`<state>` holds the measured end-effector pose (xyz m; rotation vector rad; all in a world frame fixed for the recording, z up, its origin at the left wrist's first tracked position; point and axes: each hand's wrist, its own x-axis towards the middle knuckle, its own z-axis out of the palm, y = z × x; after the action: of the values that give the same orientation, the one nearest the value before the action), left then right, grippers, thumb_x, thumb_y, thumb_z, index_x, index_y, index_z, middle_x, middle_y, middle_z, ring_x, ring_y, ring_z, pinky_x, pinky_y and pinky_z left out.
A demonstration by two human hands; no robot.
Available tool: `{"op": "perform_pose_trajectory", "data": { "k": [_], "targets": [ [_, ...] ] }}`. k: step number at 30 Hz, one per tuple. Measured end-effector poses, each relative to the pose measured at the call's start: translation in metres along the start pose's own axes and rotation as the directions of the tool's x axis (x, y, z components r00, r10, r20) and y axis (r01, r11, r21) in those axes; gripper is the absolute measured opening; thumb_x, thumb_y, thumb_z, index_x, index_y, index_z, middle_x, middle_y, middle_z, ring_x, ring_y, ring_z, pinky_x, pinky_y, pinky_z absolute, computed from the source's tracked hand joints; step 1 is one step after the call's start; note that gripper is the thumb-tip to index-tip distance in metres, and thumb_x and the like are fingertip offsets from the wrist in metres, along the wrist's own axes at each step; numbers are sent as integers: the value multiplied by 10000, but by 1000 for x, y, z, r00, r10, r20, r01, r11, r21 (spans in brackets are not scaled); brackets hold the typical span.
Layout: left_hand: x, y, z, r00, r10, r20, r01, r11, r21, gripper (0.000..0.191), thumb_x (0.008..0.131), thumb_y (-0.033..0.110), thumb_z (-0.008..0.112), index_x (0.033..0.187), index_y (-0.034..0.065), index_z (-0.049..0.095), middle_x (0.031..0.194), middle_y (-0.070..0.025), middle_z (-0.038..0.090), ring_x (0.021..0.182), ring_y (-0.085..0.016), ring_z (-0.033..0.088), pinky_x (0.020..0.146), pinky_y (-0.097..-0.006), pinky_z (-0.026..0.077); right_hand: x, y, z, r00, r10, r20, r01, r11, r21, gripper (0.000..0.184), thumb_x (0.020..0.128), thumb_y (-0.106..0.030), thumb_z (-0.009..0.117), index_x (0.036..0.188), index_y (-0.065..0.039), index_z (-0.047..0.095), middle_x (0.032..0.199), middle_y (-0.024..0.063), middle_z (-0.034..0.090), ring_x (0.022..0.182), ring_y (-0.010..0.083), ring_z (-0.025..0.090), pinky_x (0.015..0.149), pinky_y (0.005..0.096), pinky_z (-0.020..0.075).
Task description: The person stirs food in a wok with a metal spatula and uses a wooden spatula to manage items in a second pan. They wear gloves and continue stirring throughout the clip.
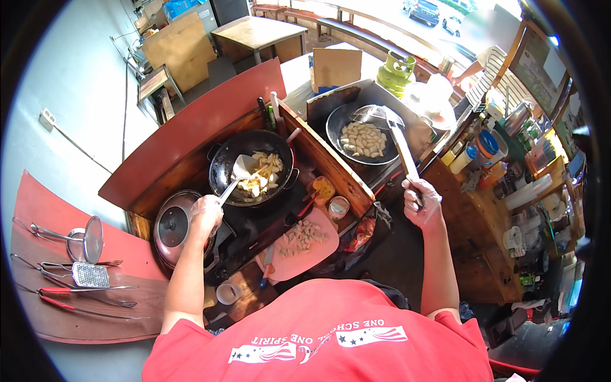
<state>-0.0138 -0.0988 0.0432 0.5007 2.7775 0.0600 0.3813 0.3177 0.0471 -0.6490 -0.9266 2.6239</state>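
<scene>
My left hand [206, 215], in a clear glove, grips the handle of a metal spatula [245, 167]. Its blade rests among pale chunks and yellowish seasoning [262, 181] in a black wok [229, 153] on the stove. A gloved right hand [422, 201] of mine holds the long handle of a wire skimmer [377, 117]. The skimmer's mesh head hangs over the far side of a second dark wok [336, 129], where many pale pieces [363, 139] lie. Below the first wok, a pink cutting board [315, 253] bears chopped pale pieces [303, 237] and a knife [267, 267].
A lidded pot [172, 224] stands left of the wok. Open containers [339, 207] sit beside the board. Graters, strainers and tongs [90, 275] hang at left. A green gas cylinder [396, 74] stands behind the right wok. Crowded shelves [506, 191] and another person's arm [470, 71] are at right.
</scene>
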Motion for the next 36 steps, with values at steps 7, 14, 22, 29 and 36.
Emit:
{"op": "perform_pose_trajectory", "data": {
  "k": [7,14,22,29,36],
  "targets": [
    [-2,-11,8,992,89,-85,-91,996,-18,165,878,141,696,1035,115,741,1086,-176,744,1051,-383,713,891,-467,582,51,14,1,998,2,-60,-9,993,-120,212,1021,-283,566,978,-82,622,632,-10,531,444,128,461,428,291,395],
    [-5,-23,14,976,151,-158,-157,987,-25,126,887,143,681,999,103,722,1056,-187,738,1021,-401,706,869,-493,575,43,14,-4,995,76,-59,-78,996,-35,204,1031,-259,550,975,-72,613,628,-5,504,454,124,420,440,277,371],
    [-5,-31,7,972,139,-187,-153,986,-59,357,847,247,800,1171,115,733,1192,-165,728,1131,-364,685,963,-475,545,-18,-5,8,993,99,68,-109,980,165,252,1051,-256,523,1033,-17,600,614,14,535,402,122,405,376,277,338],
    [-1,-33,-10,989,115,-93,-115,993,11,548,819,515,799,1199,123,743,1173,-192,734,1102,-368,697,947,-469,546,-50,-10,21,981,172,90,-184,971,152,287,1054,-254,509,1029,6,626,608,46,583,386,135,455,362,289,351],
    [21,-96,-26,926,-66,-371,72,997,2,485,932,473,708,1212,80,749,1237,-221,708,1179,-387,668,1013,-476,528,-27,10,21,989,99,-113,-100,995,1,266,1054,-258,516,1009,-20,626,609,5,545,395,109,418,372,263,344]
  ]
}}
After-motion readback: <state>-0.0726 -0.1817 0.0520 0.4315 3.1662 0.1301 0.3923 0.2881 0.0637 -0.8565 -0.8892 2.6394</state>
